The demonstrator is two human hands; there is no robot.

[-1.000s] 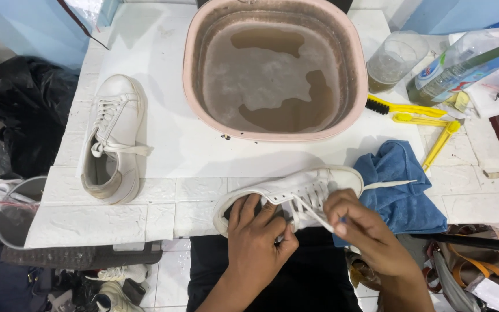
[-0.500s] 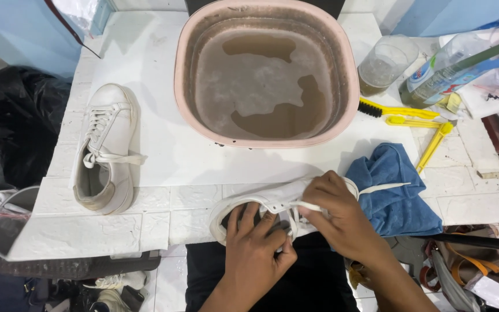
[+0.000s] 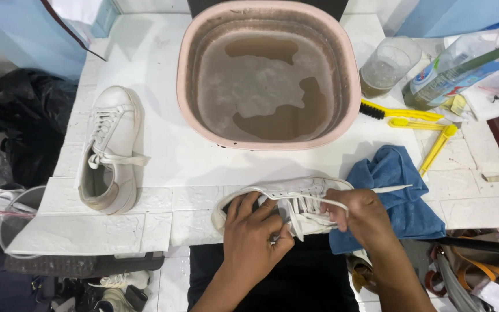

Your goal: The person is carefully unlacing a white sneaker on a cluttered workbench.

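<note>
Since the earlier frames both hands have closed in further over the laces of the near shoe, and the view has drifted a little so the basin sits higher and more centred.

The pink basin of murky brown water takes up the far middle of the white table. The blue cloth lies right of the near shoe, partly under it. A second white shoe rests well apart on the left, laces loose. Yellow brushes lie beside the basin, past the cloth.

The near white shoe lies on its side at the table's front edge. The left hand presses on its heel half, fingers pinching a lace near the tongue; the right hand is clenched around the lace at the toe end (one loose tip trails onto the cloth).

Risks, as I judge them: the shoe overhangs the front edge, so a hard tug could drag it off onto the lap. A sideways jerk might also snag the lace in an eyelet or fray its tip.
</note>
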